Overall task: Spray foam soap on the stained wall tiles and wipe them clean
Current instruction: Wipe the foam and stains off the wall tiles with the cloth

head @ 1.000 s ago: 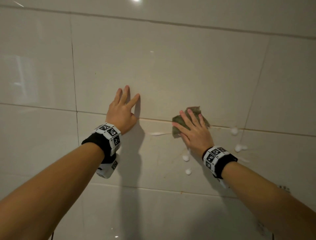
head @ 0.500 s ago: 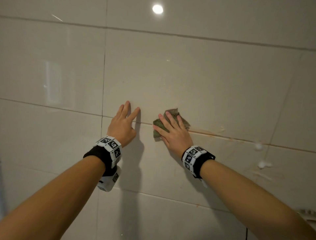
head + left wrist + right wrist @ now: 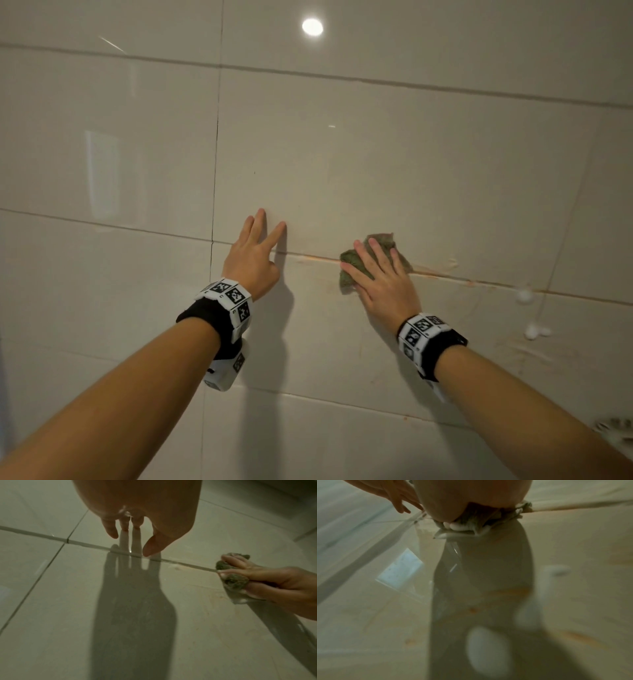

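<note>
Beige glossy wall tiles (image 3: pixel 394 164) fill the head view. An orange stain (image 3: pixel 445 275) runs along the horizontal grout line. My right hand (image 3: pixel 380 277) presses a crumpled green cloth (image 3: pixel 385 240) flat against that line, fingers straight and spread over it. In the left wrist view the cloth (image 3: pixel 235 580) bulges between the right hand's fingers (image 3: pixel 240 562). My left hand (image 3: pixel 255 253) rests on the wall to the left, fingers straight, holding nothing. White foam blobs (image 3: pixel 524 296) cling to the tile at the right. More foam (image 3: pixel 488 649) sits below my right wrist.
Faint orange smears (image 3: pixel 520 353) mark the lower tile to the right of my right arm. A vertical grout line (image 3: pixel 215 171) runs left of my left hand. A pale ribbed object (image 3: pixel 616 431) shows at the lower right edge. A ceiling light's reflection (image 3: pixel 312 26) shines up high.
My right hand slid the cloth left along the grout line toward my left hand, then back a little to the right. The white foam streak beside the cloth is gone. The left hand stayed put.
</note>
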`<state>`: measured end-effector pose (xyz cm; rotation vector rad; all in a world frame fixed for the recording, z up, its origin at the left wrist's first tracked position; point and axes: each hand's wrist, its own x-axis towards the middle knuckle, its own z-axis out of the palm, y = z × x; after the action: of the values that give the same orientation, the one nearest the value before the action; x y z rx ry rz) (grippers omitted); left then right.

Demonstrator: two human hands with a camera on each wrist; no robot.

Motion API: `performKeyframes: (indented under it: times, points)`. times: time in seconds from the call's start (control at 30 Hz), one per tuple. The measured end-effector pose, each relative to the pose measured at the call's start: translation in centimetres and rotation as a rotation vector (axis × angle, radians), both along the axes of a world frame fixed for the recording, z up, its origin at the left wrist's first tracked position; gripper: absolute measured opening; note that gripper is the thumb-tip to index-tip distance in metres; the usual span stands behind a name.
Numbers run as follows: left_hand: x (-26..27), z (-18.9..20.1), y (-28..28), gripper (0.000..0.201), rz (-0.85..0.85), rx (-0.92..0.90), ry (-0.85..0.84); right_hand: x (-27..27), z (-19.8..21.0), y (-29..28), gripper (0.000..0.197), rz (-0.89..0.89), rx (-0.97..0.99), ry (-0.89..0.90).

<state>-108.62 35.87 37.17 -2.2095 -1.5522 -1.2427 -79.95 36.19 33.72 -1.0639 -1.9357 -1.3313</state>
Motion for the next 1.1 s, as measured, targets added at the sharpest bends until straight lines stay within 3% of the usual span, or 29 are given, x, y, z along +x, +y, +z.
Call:
performKeyframes:
  times: [0.13,0.23,0.5,0.6,0.83,1.1]
  points:
    - [0.1,0.1,0.0,0.075,0.010,-0.003,0.025,4.8,-0.5,-1.9,0.049,-0.034,-0.014,0.039]
    - [0.2,0.3,-0.2,0.072,-0.003,0.010,0.013,4.9,-0.5,-1.5,0.048,-0.003,-0.016,0.048]
    - [-1.2,-0.1,-0.5,0.076,-0.005,0.005,-0.028,-4.3,0.6,1.4,0.046,0.151,-0.013,0.019]
    - [-2.5,-0.1,-0.6,0.078,0.015,0.012,-0.062,-6.8,0.6,2.2,0.054,0.232,-0.015,0.016]
    - [-4.4,0.2,0.0,0.079,0.058,0.007,-0.122,-12.2,0.6,3.6,0.064,0.266,-0.154,-0.196]
    - [-1.9,0.2,0.5,0.070,0.034,0.009,-0.115,-4.8,-0.6,1.3,0.066,0.282,-0.243,-0.228]
